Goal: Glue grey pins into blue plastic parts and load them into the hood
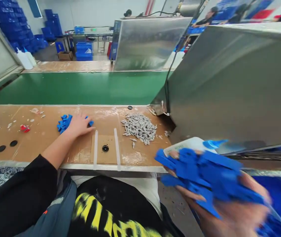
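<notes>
Blue plastic parts [204, 174] heaped in right hand [229, 210]

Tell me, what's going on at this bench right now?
A person sits at a brown workbench. Their left hand rests on a small pile of blue plastic parts. Their right hand carries a blurred handful of blue pieces near the bench's edge. A heap of small grey parts lies between them.
</notes>
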Action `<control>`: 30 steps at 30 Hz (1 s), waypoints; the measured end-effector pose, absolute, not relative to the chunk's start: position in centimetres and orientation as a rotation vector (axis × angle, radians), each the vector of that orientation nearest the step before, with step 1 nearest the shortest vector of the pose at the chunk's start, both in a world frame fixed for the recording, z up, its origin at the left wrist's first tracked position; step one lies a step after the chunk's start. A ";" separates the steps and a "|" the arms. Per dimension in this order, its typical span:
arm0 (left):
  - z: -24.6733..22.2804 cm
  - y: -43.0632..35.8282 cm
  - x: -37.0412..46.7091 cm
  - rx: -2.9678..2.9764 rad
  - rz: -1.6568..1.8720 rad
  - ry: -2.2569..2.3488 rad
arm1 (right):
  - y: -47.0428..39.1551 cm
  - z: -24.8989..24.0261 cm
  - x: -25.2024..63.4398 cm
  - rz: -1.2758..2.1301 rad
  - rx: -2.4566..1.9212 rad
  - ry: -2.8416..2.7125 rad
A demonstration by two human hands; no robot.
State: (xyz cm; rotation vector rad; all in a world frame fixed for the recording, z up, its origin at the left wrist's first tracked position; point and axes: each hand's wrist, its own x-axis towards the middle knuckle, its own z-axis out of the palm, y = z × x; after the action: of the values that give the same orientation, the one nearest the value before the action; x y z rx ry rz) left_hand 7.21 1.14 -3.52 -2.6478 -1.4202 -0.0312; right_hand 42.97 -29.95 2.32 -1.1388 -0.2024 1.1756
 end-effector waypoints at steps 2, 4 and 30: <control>-4.5 1.6 8.1 -2.654 -0.030 -1.419 | -23.8 3.7 39.3 1.326 -1.067 -0.370; -5.1 1.5 7.8 -2.653 -0.058 -1.391 | -17.8 4.0 36.2 1.461 -0.986 -0.619; -6.4 -9.1 -4.5 -2.470 -0.474 -1.338 | -0.3 -2.9 23.0 0.421 -0.898 -2.542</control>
State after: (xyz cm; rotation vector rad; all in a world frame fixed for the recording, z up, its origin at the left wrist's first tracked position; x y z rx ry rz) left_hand -4.46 -9.09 -6.43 -2.4695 -1.3383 -0.4743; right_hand 22.95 -0.28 -2.92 -0.8981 -2.5424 0.4212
